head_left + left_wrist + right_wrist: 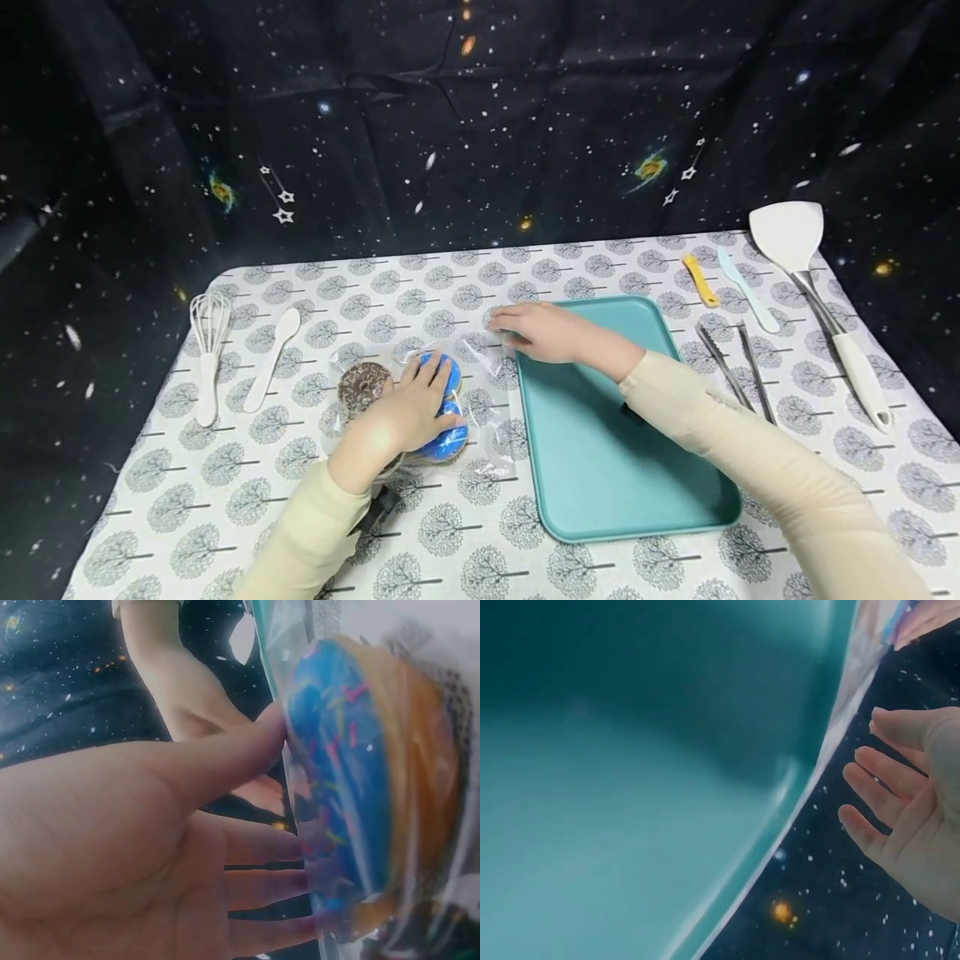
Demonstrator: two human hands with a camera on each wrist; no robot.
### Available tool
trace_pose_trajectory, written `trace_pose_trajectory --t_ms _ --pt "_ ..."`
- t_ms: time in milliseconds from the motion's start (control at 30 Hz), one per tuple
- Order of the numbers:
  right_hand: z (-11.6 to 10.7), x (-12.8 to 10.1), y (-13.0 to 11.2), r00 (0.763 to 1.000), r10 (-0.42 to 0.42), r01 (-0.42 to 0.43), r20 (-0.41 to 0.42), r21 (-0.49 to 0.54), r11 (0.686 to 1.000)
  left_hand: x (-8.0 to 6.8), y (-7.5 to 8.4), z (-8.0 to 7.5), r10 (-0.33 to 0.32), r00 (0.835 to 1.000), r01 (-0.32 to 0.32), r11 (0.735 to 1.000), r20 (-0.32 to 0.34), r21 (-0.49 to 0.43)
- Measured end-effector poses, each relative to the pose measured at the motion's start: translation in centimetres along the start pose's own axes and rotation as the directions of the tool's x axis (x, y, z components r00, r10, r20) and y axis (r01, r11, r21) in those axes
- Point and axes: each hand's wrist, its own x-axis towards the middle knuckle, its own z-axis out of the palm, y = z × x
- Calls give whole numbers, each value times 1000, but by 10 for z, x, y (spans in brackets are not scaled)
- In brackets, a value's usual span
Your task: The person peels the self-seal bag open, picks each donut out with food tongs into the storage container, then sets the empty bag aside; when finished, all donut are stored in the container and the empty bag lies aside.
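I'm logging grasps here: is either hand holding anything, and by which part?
The left hand presses straight fingers on the top of the blue-iced doughnut through the clear plastic bag. The right hand touches the bag's edge; no grip is visible.

Table (pixel 225 500), wearing a white cloth printed with grey trees.

Lying directly on it:
- Whisk (pixel 209 350), sitting near the left edge toward the far left corner.
- White spoon (pixel 272 358), lying just beside the whisk.
- Clear plastic bag (pixel 480 417) holding donuts, resting left of centre.
- Teal tray (pixel 600 450), occupying the centre, running toward the near edge.
- Metal tongs (pixel 738 371), lying right of the tray.
- Yellow tool (pixel 700 280) and pale blue tool (pixel 747 289), sitting near the far edge, side by side.
- White spatula (pixel 817 292), stretching along the right edge from the far right corner.
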Motion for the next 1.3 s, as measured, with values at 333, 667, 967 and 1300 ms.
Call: trace_pose_trajectory --t_ms 333,667,967,1300 --pt "9 26 -10 991 9 -10 134 10 1000 -1 3 11 17 1000 -18 997 -17 -70" --pt "19 39 -9 998 4 3 60 -115 993 -1 1 10 11 1000 -11 997 -12 -72" --pt "20 43 -1 1000 22 -20 15 -125 992 1 -1 6 7 1000 -8 998 -19 -58" --pt "9 17 3 999 42 -39 17 -145 989 2 4 4 -18 1000 18 998 -5 -62"
